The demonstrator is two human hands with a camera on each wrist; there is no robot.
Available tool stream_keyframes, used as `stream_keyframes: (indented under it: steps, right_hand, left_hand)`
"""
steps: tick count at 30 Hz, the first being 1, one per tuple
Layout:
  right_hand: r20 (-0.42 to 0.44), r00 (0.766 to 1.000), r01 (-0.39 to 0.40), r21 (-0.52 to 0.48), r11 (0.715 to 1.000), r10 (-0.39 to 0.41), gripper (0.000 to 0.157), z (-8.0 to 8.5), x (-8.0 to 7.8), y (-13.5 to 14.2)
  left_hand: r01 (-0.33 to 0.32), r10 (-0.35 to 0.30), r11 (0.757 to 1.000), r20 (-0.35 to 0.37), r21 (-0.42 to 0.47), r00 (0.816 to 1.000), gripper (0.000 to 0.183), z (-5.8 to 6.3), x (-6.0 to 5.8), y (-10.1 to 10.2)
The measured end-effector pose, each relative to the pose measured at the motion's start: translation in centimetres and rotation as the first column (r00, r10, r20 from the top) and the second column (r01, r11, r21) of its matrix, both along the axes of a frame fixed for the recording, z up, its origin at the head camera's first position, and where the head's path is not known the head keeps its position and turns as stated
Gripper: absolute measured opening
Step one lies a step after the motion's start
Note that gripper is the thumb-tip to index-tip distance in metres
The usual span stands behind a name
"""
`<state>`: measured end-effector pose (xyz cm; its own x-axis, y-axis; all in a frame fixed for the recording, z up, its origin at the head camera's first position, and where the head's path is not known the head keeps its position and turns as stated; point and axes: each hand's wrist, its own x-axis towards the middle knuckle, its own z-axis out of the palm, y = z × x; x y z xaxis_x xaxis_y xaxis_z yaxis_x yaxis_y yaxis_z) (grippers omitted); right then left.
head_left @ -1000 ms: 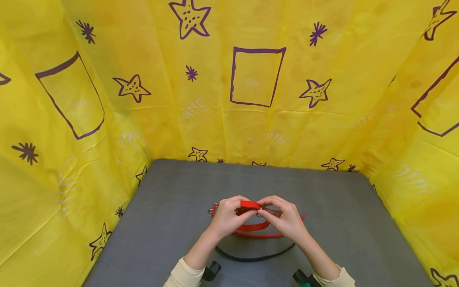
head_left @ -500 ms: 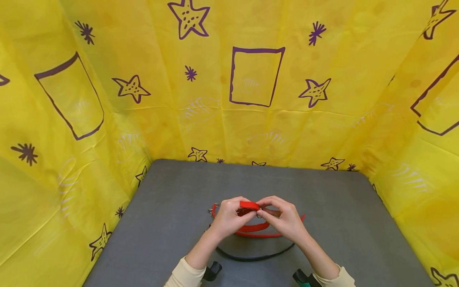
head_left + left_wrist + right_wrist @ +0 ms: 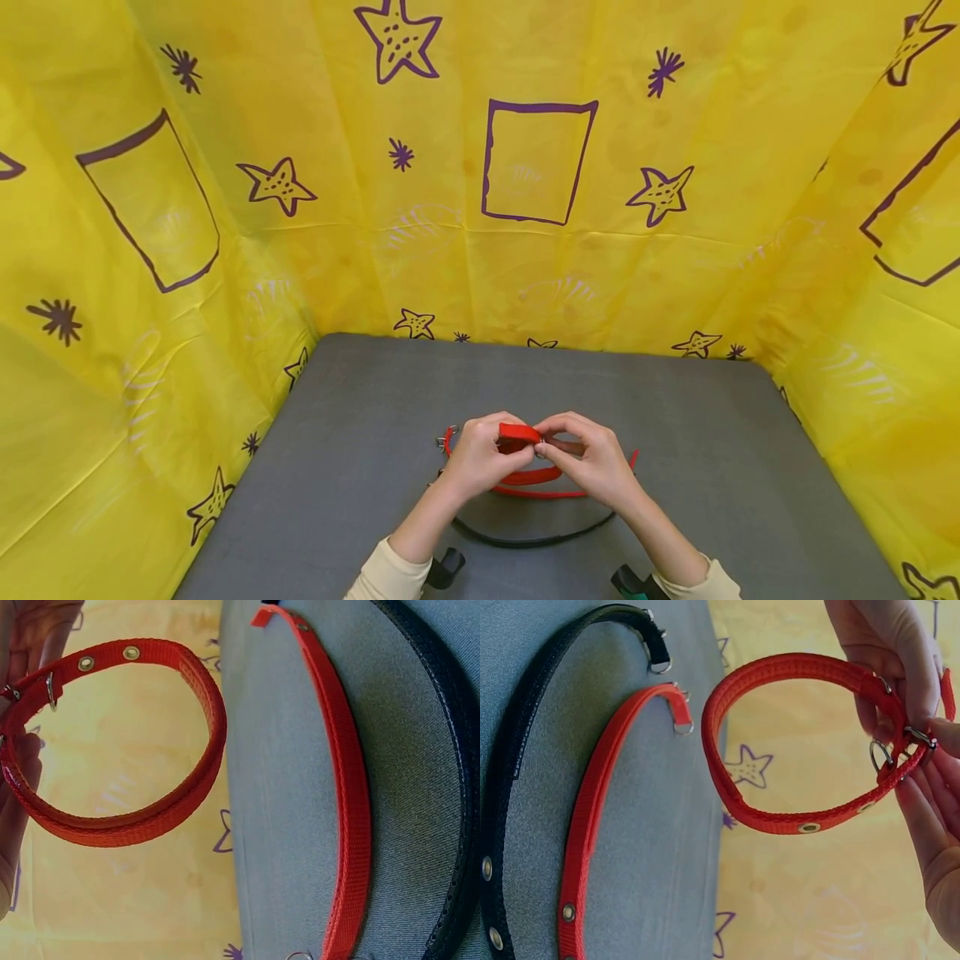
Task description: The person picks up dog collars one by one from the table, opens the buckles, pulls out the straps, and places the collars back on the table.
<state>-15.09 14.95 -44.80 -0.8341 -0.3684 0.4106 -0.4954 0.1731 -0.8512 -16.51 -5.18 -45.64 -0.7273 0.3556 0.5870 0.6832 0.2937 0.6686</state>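
Both hands hold a looped red dog collar (image 3: 521,432) close over the table, pinching it at its buckle. My left hand (image 3: 478,457) grips the left side of the joint, thumb and fingers around the strap. My right hand (image 3: 592,457) pinches at the metal buckle (image 3: 920,737) and strap. In the right wrist view the strap runs at the buckle, a D-ring (image 3: 880,754) hangs beside it, and a short red end sticks out past the fingers. Eyelets (image 3: 131,653) show along the strap in the left wrist view. Fingers partly hide the buckle.
A second red collar (image 3: 349,795) lies in an open curve on the grey table (image 3: 390,383), behind and below the hands. Nearer me lies a black collar (image 3: 525,542) with eyelets. Yellow patterned cloth (image 3: 540,275) walls the table at the back and sides.
Both hands have shifted very slightly left and down with the red dog collar, keeping their grip. The collars on the table have not moved.
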Motion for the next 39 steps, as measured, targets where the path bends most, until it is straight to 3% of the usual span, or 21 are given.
stream_keyframes:
  steps: [11,25,35,39]
  right_hand:
    - [-0.021,0.999,0.025,0.005,1.000,-0.025,0.022,-0.2,-0.1,-0.2]
    - [0.003,1.000,0.020,-0.051,0.999,-0.019,0.021,-0.3,0.0,-0.3]
    - [-0.020,0.999,0.034,-0.052,0.998,-0.035,0.019,2.3,1.3,-1.2]
    - [-0.027,0.999,0.035,-0.058,0.998,-0.037,0.019,2.5,1.4,-1.3]
  left_hand:
    - [-0.025,0.027,0.999,-0.040,0.031,0.999,0.009,-0.4,-0.1,0.2]
    - [-0.035,0.036,0.997,-0.012,0.062,0.999,0.011,-0.5,0.1,0.2]
    - [-0.029,0.029,0.995,0.000,0.091,1.000,0.011,-0.8,0.0,0.2]
    - [-0.028,0.029,0.994,-0.016,0.106,0.999,0.014,-1.0,0.0,0.2]
